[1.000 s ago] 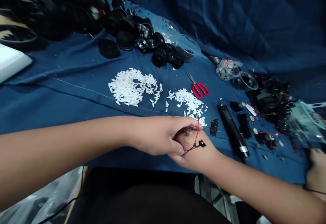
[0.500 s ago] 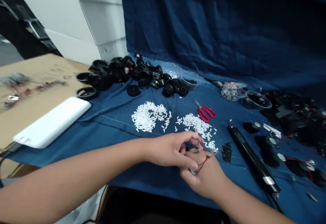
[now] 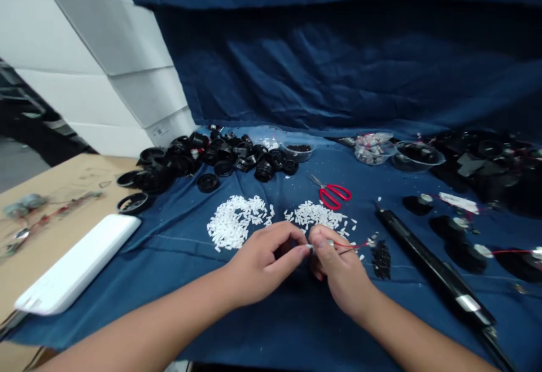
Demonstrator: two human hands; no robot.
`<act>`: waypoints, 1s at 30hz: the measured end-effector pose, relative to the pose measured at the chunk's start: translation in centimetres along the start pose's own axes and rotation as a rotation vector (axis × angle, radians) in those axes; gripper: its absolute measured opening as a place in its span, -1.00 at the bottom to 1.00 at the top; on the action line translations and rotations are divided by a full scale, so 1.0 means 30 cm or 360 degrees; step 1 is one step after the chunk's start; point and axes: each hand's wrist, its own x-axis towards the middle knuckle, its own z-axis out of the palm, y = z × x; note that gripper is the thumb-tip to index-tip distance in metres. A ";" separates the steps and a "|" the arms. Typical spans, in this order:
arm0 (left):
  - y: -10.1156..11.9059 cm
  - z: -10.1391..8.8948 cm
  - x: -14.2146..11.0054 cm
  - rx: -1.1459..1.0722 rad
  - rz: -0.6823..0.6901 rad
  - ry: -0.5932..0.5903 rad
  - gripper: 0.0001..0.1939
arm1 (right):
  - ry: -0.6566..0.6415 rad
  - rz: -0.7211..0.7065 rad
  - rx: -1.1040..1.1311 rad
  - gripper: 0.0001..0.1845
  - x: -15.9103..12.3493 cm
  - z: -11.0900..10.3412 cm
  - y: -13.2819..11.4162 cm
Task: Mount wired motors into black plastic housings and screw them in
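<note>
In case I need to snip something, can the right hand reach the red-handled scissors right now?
Probably yes: the red-handled scissors lie uncovered, with only low white pieces in between. The right hand, though, seems busy gripping a red-wired part.

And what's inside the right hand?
In the right hand, a small pale part shows by the thumb, with a red wire leading out. The hand covers the rest.

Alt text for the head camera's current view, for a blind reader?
A person's left hand and right hand hold a small part and red wire over blue cloth. Beyond lie two piles of white pieces and red-handled scissors; a black tool lies at right.
</note>
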 end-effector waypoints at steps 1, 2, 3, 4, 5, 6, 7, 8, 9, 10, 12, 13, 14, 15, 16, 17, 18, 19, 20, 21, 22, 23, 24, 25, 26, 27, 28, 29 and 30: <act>0.001 0.005 -0.001 0.0026 0.0006 -0.0003 -0.77 | -0.0006 0.0029 0.0030 -0.49 -0.008 -0.001 0.006; 0.003 0.011 -0.002 0.0053 0.0012 -0.0004 -0.77 | -0.0008 0.0057 0.0063 -0.51 -0.016 -0.003 0.007; 0.004 0.017 -0.003 0.0082 0.0018 -0.0005 -0.76 | -0.0005 0.0084 0.0106 -0.55 -0.022 -0.006 0.005; 0.005 0.020 -0.004 0.0117 0.0023 0.0000 -0.74 | 0.0004 0.0115 0.0154 -0.60 -0.025 -0.010 0.000; 0.004 0.020 -0.004 0.0159 0.0029 0.0009 -0.72 | 0.0033 0.0153 0.0216 -0.63 -0.027 -0.015 -0.006; 0.002 0.014 -0.004 0.0208 0.0036 0.0017 -0.70 | 0.0062 0.0181 0.0270 -0.65 -0.026 -0.020 -0.013; -0.004 -0.001 -0.002 0.0267 0.0045 0.0030 -0.69 | 0.0099 0.0199 0.0286 -0.64 -0.025 -0.025 -0.019; -0.012 -0.027 0.002 0.0338 0.0045 0.0062 -0.68 | 0.0133 0.0196 0.0272 -0.64 -0.023 -0.029 -0.025; -0.023 -0.065 0.007 0.0422 0.0031 0.0133 -0.66 | 0.0176 0.0178 0.0235 -0.63 -0.021 -0.031 -0.031; -0.037 -0.115 0.012 0.0519 -0.0005 0.0254 -0.64 | 0.0232 0.0149 0.0189 -0.63 -0.019 -0.032 -0.037; -0.074 -0.238 0.025 0.0730 -0.0150 0.0633 -0.60 | 0.0369 0.0093 0.0137 -0.61 -0.016 -0.030 -0.047; -0.097 -0.303 0.031 0.0831 -0.0260 0.0851 -0.62 | 0.0435 0.0078 0.0136 -0.59 -0.015 -0.029 -0.051; -0.122 -0.362 0.034 0.0918 -0.0370 0.1017 -0.61 | 0.0482 0.0073 0.0148 -0.58 -0.012 -0.028 -0.053; -0.150 -0.411 0.036 0.0997 -0.0477 0.1167 -0.58 | 0.0512 0.0075 0.0165 -0.56 -0.009 -0.027 -0.054; -0.177 -0.447 0.033 0.1057 -0.0582 0.1238 -0.57 | 0.0530 0.0082 0.0174 -0.55 -0.006 -0.026 -0.053; -0.202 -0.470 0.028 0.1100 -0.0678 0.1239 -0.56 | 0.0537 0.0095 0.0171 -0.53 -0.001 -0.026 -0.052; -0.225 -0.482 0.020 0.1133 -0.0758 0.1203 -0.57 | 0.0545 0.0112 0.0158 -0.51 0.003 -0.026 -0.051; -0.243 -0.484 0.010 0.1158 -0.0818 0.1146 -0.58 | 0.0558 0.0132 0.0138 -0.48 0.007 -0.026 -0.051; -0.257 -0.481 -0.001 0.1178 -0.0860 0.1086 -0.59 | 0.0581 0.0150 0.0121 -0.45 0.011 -0.026 -0.052; -0.266 -0.475 -0.011 0.1196 -0.0885 0.1040 -0.60 | 0.0604 0.0165 0.0113 -0.43 0.014 -0.027 -0.054; -0.270 -0.471 -0.019 0.1212 -0.0899 0.1013 -0.61 | 0.0623 0.0169 0.0115 -0.41 0.016 -0.028 -0.056; -0.270 -0.468 -0.024 0.1227 -0.0904 0.1004 -0.61 | 0.0641 0.0166 0.0127 -0.40 0.017 -0.030 -0.059; -0.265 -0.468 -0.027 0.1241 -0.0902 0.1012 -0.60 | 0.0653 0.0158 0.0146 -0.40 0.018 -0.031 -0.062; -0.256 -0.470 -0.026 0.1252 -0.0888 0.1028 -0.60 | 0.0660 0.0152 0.0162 -0.40 0.019 -0.033 -0.065; -0.244 -0.472 -0.023 0.1260 -0.0860 0.1049 -0.59 | 0.0664 0.0151 0.0167 -0.40 0.019 -0.035 -0.068; -0.228 -0.471 -0.016 0.1263 -0.0816 0.1068 -0.58 | 0.0673 0.0151 0.0166 -0.40 0.019 -0.035 -0.071; -0.210 -0.465 -0.006 0.1257 -0.0757 0.1074 -0.57 | 0.0694 0.0141 0.0173 -0.39 0.020 -0.036 -0.074; -0.190 -0.452 0.005 0.1243 -0.0688 0.1061 -0.56 | 0.0714 0.0125 0.0193 -0.39 0.021 -0.036 -0.076; -0.168 -0.429 0.017 0.1216 -0.0614 0.1021 -0.54 | 0.0733 0.0105 0.0227 -0.38 0.023 -0.036 -0.079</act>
